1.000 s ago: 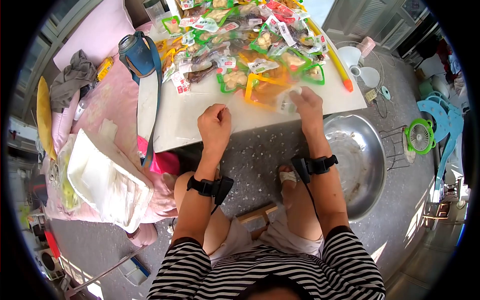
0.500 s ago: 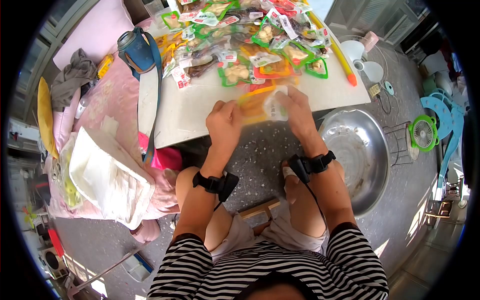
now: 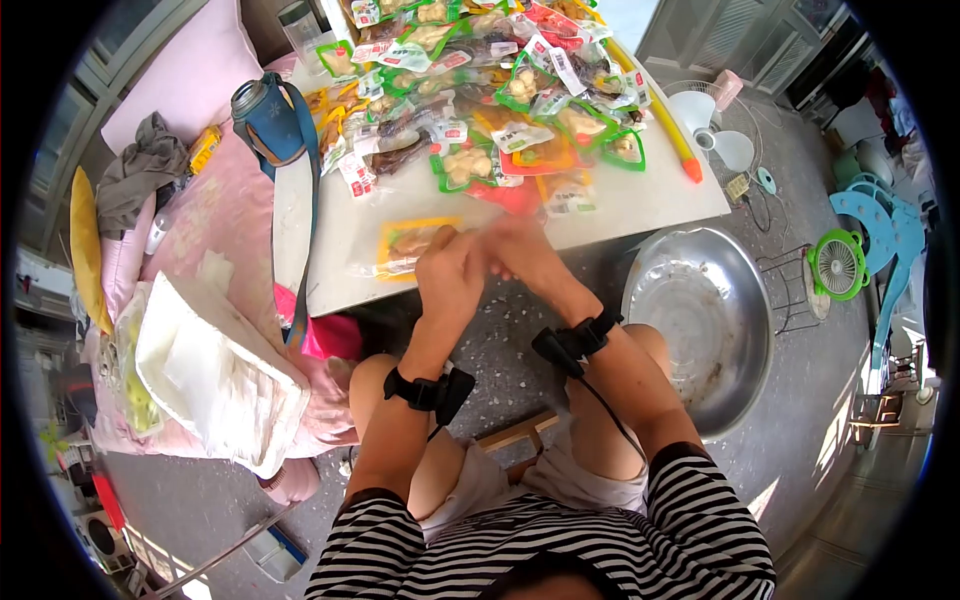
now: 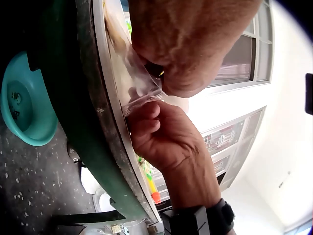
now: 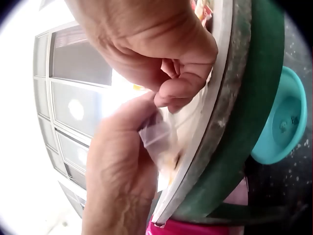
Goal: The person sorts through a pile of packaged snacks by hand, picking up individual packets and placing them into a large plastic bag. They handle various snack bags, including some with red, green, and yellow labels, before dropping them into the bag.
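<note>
Directions are reckoned from the hands, with 12 o'clock straight ahead across the table [image 3: 350,220]. A white foam box [image 3: 215,370] sits at 8 o'clock on the bed [image 3: 185,235]; a blue flask [image 3: 283,135] is noted at 10 o'clock. The item being worked, a yellow-bordered packet [image 3: 408,243], lies at 9 o'clock, near the table's front edge and against the left hand [image 3: 450,280]. The left grip is clenched on the packet's clear film. The right hand [image 3: 530,262] meets it, fingers curled, its grip pinching the same film edge [image 4: 146,100]. Whether that edge is sealed or parted cannot be told; the fingers cover much of it and the head view is blurred. A heap of packets [image 3: 465,95] occupies 12 o'clock, and a packet with a white label [image 3: 568,197] lies at 2 o'clock. A yellow tube [image 3: 672,130] with an orange tip is also at 2 o'clock, farther off; a metal basin [image 3: 700,325] stands between 3 and 4 o'clock. Assessment: handling of this one packet appears under way and unfinished. No separate finished lot can be identified, so the completed count is undetermined; if the heap is awaiting handling, most of the work remains.
</note>
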`<action>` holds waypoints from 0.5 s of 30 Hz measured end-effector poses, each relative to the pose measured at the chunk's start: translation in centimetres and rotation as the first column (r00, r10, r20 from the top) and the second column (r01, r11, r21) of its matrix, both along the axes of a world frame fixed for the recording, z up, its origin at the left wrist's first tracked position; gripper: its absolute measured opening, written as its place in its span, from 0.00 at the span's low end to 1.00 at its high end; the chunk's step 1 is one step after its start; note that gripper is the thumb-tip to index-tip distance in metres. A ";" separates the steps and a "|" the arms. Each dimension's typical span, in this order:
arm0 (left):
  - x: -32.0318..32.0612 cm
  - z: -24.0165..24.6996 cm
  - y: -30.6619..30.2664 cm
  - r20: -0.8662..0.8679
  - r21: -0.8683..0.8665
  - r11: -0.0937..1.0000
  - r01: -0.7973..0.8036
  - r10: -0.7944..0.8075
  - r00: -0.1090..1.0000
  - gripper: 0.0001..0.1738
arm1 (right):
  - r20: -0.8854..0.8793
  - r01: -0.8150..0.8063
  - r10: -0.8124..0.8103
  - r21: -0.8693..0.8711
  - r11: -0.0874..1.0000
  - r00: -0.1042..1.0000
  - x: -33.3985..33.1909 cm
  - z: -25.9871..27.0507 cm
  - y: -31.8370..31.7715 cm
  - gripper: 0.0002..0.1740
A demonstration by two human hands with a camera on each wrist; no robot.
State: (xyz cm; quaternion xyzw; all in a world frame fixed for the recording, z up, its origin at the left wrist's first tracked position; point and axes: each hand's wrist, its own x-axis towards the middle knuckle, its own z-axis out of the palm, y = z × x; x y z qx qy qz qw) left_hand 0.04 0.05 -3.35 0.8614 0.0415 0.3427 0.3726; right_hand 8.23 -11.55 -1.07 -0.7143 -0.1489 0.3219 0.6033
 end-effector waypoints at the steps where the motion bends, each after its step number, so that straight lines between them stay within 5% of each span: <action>1: -0.1 0.2 -0.1 -0.009 -0.021 1.000 0.010 -0.010 1.000 0.11 | -0.060 0.040 -0.035 0.080 0.996 0.998 -0.2 -0.2 0.6 0.09; 4: -0.1 0.3 0.2 0.013 -0.011 1.000 -0.027 0.027 1.000 0.10 | -0.249 0.172 -0.096 0.304 0.937 0.964 -0.9 -0.9 2.1 0.10; 8: -0.4 0.8 0.8 -0.052 0.004 0.993 -0.118 0.118 0.992 0.09 | 0.032 -0.036 0.034 0.057 0.998 0.999 1.1 1.8 -1.0 0.12; 10: -0.4 1.0 0.9 -0.041 0.003 0.994 -0.110 0.110 0.993 0.08 | 0.227 0.192 -0.194 0.030 0.981 0.954 3.4 1.6 -2.9 0.12; 12: -0.3 0.9 1.0 -0.033 0.011 0.995 -0.103 0.104 0.994 0.08 | 0.237 0.410 -0.436 0.152 0.899 0.868 5.4 0.3 -4.3 0.14; 15: -0.2 0.7 1.0 -0.033 0.023 0.995 -0.096 0.097 0.995 0.07 | 0.189 0.491 -0.532 0.224 0.842 0.825 6.9 -0.6 -4.8 0.16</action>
